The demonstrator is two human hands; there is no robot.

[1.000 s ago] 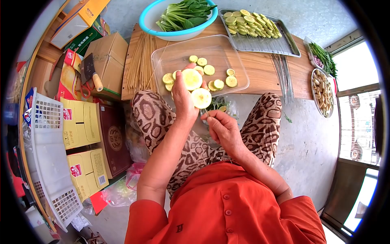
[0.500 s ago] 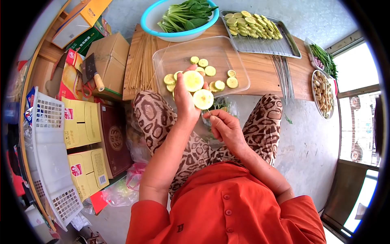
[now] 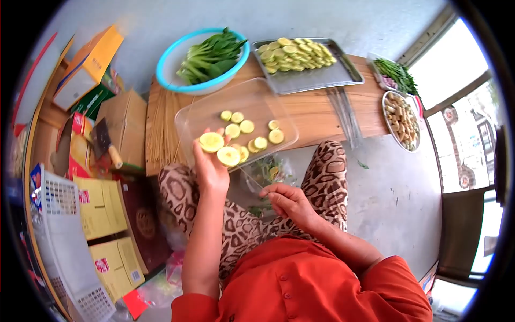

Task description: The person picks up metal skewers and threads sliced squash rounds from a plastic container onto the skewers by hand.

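Observation:
My left hand (image 3: 212, 174) is closed around pale yellow-green zucchini slices, its fingers behind them. Two large cut faces show: an upper zucchini slice (image 3: 211, 141) and a lower zucchini slice (image 3: 228, 156). A thin skewer (image 3: 250, 177) runs from the lower slice down to my right hand (image 3: 289, 204), which pinches its other end. Whether the tip has reached the upper slice is hidden. Beneath and beyond my left hand, a clear plastic tub (image 3: 289, 124) holds several smaller loose slices (image 3: 247, 126).
A wooden table (image 3: 316, 115) carries a blue-rimmed basin (image 3: 162, 70) of leafy greens, a metal tray (image 3: 300, 83) of sliced zucchini, bamboo skewers (image 3: 161, 129), metal skewers (image 3: 345, 118) and an oval dish (image 3: 387, 121) of pale pieces. Left are cartons (image 3: 123, 118), a cleaver (image 3: 102, 138) and a white basket (image 3: 64, 236).
My right hand has drawn back from the slices, so a longer stretch of skewer shows. My left hand still holds the slices. The whole view has shifted.

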